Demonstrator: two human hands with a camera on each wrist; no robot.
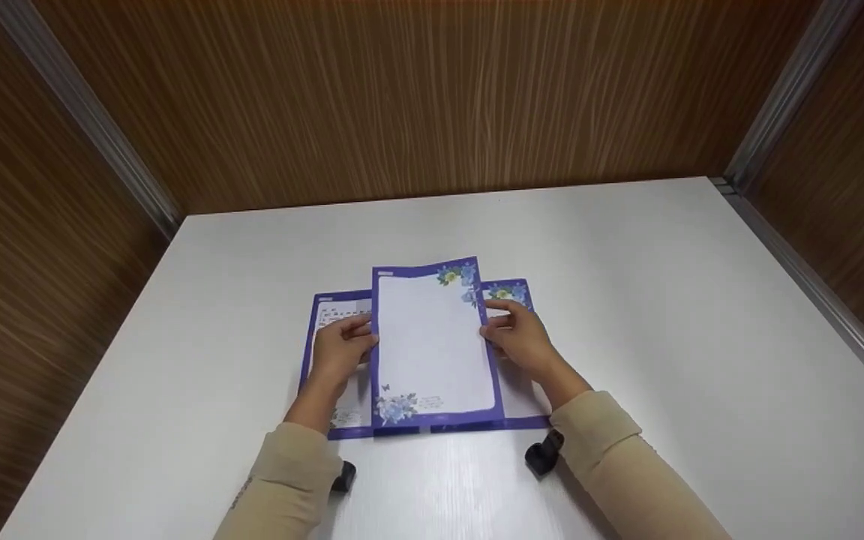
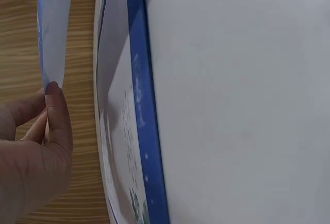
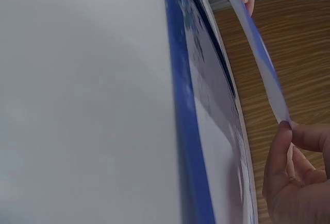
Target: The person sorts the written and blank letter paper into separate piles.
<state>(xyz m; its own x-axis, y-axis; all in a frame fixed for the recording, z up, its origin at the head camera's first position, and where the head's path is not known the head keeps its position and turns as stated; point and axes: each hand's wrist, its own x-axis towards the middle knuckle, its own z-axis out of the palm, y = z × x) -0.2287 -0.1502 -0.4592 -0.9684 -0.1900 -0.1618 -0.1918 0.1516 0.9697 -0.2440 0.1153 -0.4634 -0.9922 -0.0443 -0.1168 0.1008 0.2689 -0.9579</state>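
Between both hands a sheet of stationery paper (image 1: 436, 345) is held up, white with a purple border and blue flowers in two corners. My left hand (image 1: 340, 351) pinches its left edge between thumb and fingers. At the opposite edge my right hand (image 1: 520, 337) pinches it the same way. Beneath lie more purple-bordered pages (image 1: 349, 420), with lines of writing visible at the upper left. The raised sheet hides their middle. In the left wrist view the sheet (image 2: 54, 38) stands apart from the page (image 2: 116, 80) below; the right wrist view shows the sheet (image 3: 265, 69) slightly bowed.
A white table (image 1: 664, 322) carries the pages. Wood-grain panels (image 1: 447, 97) enclose its back and sides. One black object (image 1: 541, 457) sits by the right sleeve, and another black object (image 1: 343, 477) is partly hidden by the left sleeve.
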